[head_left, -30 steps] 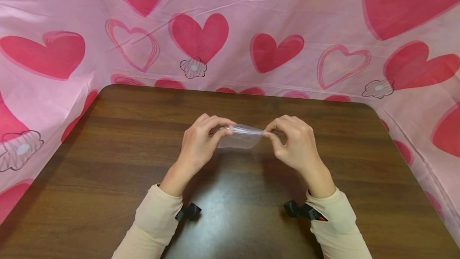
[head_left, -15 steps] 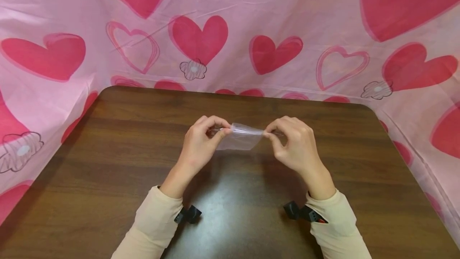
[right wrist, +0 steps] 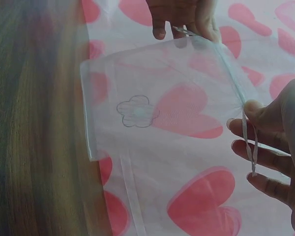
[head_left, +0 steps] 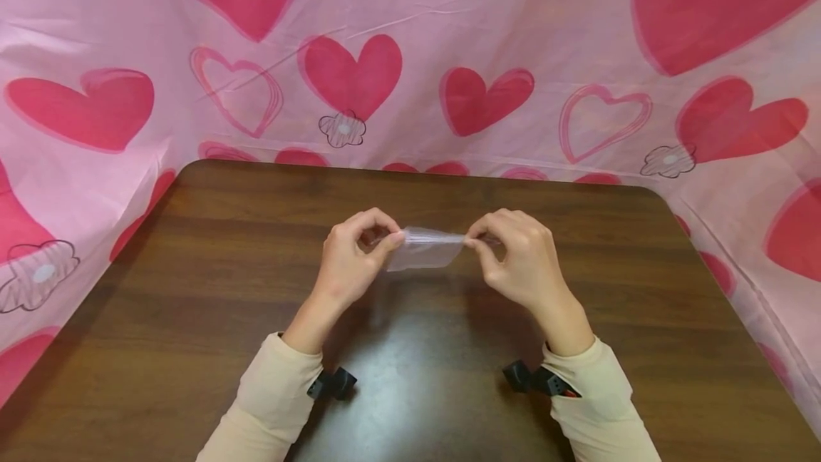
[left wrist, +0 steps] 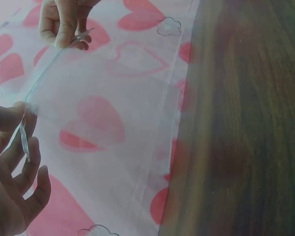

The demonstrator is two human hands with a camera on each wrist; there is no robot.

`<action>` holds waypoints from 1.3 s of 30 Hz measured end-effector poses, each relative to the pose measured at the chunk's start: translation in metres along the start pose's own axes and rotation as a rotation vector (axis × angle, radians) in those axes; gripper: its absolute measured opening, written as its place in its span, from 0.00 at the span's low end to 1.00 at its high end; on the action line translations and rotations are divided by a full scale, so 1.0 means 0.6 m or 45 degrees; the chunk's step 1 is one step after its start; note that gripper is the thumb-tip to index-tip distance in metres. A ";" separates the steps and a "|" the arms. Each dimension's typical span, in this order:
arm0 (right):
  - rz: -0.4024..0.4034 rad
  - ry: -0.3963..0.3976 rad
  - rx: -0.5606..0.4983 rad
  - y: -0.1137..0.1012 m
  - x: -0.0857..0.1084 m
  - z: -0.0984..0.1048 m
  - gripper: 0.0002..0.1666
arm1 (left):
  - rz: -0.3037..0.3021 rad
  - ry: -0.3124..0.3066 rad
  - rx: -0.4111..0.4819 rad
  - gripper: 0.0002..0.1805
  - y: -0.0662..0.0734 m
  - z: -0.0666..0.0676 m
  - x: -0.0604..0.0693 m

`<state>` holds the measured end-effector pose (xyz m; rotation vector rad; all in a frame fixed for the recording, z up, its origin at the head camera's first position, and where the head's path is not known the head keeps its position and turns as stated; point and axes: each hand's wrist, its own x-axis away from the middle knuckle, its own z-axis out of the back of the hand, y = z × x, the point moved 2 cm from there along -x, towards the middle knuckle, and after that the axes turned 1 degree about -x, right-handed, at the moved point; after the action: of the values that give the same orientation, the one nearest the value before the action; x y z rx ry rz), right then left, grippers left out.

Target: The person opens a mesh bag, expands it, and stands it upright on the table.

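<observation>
A small sheer, translucent drawstring bag (head_left: 423, 255) is stretched between both hands above the table, its body hanging below its gathered top edge. My left hand (head_left: 349, 259) pinches the left end of that top edge between thumb and fingers. At the opposite end my right hand (head_left: 522, 255) pinches it the same way. In the right wrist view a thin ribbon loop (right wrist: 250, 152) dangles from the right hand's pinch. Another ribbon end (left wrist: 23, 137) hangs by the left hand in the left wrist view. Through the bag's cloth I see the backdrop and nothing inside.
Below the hands lies a dark wooden table (head_left: 192, 291) with rounded far corners. A pink cloth backdrop (head_left: 423, 91) with red hearts surrounds its back and sides. Black wrist cameras (head_left: 336, 382) sit at both sleeve cuffs.
My left hand has shifted slightly left, a little farther from the right hand. More of the bag's top edge shows between them. The head view has tilted up slightly.
</observation>
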<state>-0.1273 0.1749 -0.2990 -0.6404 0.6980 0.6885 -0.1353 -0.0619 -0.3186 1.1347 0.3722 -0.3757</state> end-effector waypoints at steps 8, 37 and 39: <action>0.025 -0.032 0.007 -0.002 -0.001 -0.003 0.05 | -0.060 0.006 -0.202 0.06 -0.004 0.010 0.002; -0.055 -0.064 -0.092 0.004 -0.003 -0.001 0.08 | -0.269 0.049 -0.459 0.04 0.014 0.013 -0.002; -0.085 -0.073 -0.105 0.004 0.000 0.000 0.09 | -0.272 0.032 -0.439 0.04 0.013 0.010 0.001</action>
<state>-0.1289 0.1764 -0.2996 -0.7135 0.5948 0.6740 -0.1307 -0.0645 -0.3101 0.7654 0.5597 -0.4649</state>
